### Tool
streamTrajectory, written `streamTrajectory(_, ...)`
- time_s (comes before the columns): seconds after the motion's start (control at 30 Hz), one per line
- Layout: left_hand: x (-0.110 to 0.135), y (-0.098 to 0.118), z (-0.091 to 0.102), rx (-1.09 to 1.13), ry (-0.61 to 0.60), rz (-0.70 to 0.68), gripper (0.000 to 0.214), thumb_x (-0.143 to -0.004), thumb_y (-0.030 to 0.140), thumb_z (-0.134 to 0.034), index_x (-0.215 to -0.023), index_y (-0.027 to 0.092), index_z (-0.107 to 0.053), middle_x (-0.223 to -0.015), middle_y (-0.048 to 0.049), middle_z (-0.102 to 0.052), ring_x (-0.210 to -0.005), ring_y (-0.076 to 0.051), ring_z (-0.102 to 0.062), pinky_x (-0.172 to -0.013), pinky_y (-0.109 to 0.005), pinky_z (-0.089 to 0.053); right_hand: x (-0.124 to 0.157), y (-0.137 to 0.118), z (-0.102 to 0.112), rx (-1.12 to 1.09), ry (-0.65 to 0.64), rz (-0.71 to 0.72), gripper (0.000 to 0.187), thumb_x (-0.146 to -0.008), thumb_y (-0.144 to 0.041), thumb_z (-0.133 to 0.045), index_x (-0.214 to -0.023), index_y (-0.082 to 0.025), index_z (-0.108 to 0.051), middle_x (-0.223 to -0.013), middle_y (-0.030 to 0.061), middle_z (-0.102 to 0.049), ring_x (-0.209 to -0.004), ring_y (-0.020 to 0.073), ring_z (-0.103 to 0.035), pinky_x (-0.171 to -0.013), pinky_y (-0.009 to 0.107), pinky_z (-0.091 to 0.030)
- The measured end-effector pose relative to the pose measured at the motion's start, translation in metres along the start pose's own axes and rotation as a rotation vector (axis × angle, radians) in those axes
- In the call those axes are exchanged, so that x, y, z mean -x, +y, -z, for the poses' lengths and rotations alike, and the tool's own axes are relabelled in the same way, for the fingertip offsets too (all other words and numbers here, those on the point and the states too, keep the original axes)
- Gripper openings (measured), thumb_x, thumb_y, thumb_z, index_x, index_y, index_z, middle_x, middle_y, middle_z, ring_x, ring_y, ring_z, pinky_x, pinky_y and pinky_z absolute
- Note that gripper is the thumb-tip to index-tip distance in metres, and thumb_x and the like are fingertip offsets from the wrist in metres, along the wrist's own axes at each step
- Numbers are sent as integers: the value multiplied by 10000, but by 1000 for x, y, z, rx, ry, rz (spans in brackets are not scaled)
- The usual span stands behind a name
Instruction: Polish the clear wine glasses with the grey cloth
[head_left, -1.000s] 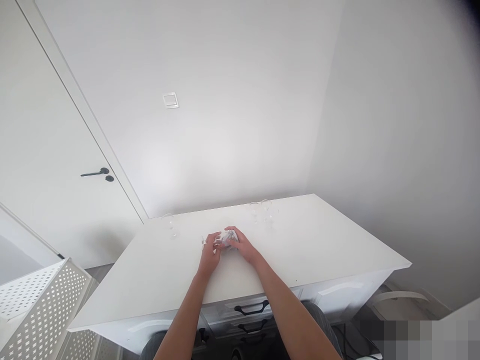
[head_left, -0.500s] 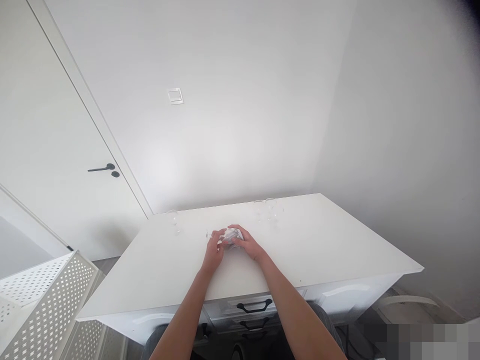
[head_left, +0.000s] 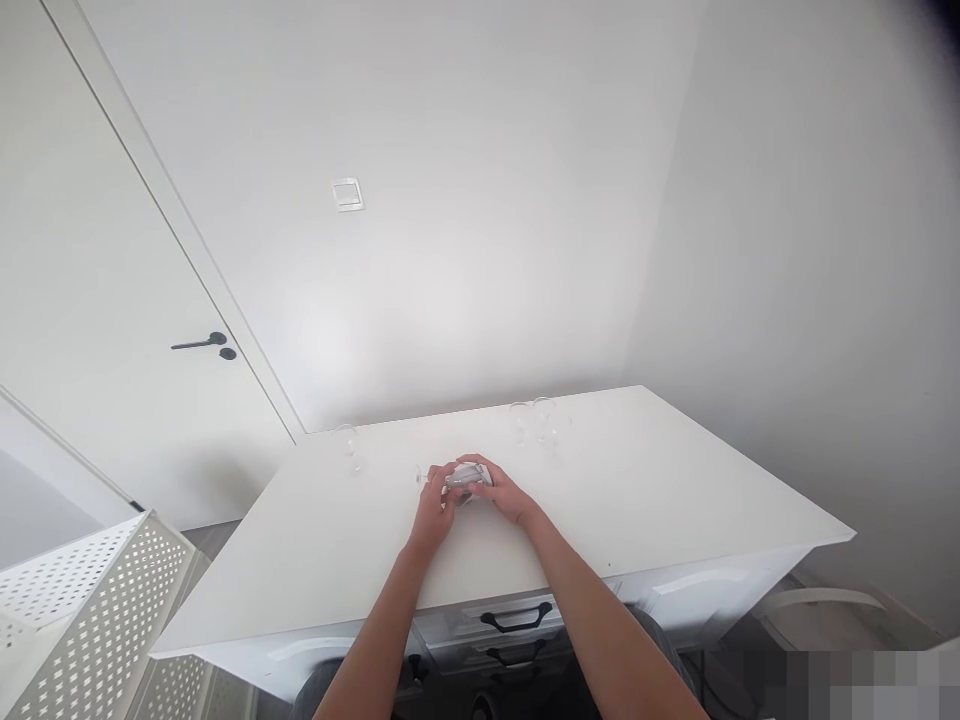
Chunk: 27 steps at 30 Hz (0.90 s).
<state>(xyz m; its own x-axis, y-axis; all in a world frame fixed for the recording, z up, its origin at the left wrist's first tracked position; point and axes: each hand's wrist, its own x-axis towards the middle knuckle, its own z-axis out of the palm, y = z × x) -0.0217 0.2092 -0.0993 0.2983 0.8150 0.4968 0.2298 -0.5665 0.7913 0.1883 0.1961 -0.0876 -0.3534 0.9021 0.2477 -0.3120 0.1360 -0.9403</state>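
Observation:
Both hands meet above the middle of the white tabletop (head_left: 322, 540). My left hand (head_left: 435, 505) is closed around a clear stemmed glass (head_left: 419, 475); its round foot sticks out to the left, so the glass lies on its side. My right hand (head_left: 501, 492) curls around the bowl end, with a pale grey cloth (head_left: 468, 478) bunched between the fingers and against the glass. Most of the bowl is hidden by the fingers and the cloth.
One clear stemmed glass (head_left: 349, 445) stands at the back left of the tabletop. More clear glasses (head_left: 541, 420) are grouped at the back right, faint against the white. A perforated white rack (head_left: 112, 600) is at the lower left. Black-handled drawers (head_left: 516, 618) lie below the front edge.
The hands have turned the glass and cloth slightly, and the glass's foot shows rounder at the left. The view has shifted a little. The other glasses stay in place.

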Motion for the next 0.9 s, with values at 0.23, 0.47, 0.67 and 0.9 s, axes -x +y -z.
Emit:
streamTrajectory(0.23,-1,-7,-3,43,19,114,425,-1072,505,-621,-1435,288,-666,-1280,-119,-626,-1153,-253,-752,-926,-439,-697,-5,8,8,9,116,56,613,-801,-468,-958,-1269,-208,-660,-1007,24,-625,-908,150,-569,-843,258,-436)
streamTrajectory(0.47,-2,-8,-8,153,-142,110,623,-1097,534,-591,-1674,324,-484,-1610,-176,-586,-1479,-312,-637,-1164,-530,-607,-7,6,8,-35,365,112,607,-812,-542,-921,-1228,-225,-613,-965,16,-588,-858,141,-533,-781,249,-444)
streamTrajectory(0.67,-5,-4,-3,377,-25,184,402,-1044,588,-633,-1150,215,-740,-1405,-165,-740,-1178,-278,-779,-989,-469,-673,-8,-2,12,-281,586,120,699,-755,-574,-936,-1253,-242,-577,-970,21,-586,-862,155,-589,-769,270,-503)
streamTrajectory(0.9,-7,13,7,826,-219,710,580,-957,764,-629,-1087,199,-647,-725,-37,-699,-520,-155,-607,-552,-323,-536,-11,6,9,-57,479,115,565,-822,-609,-897,-1121,-192,-661,-865,15,-549,-754,117,-492,-703,243,-411)
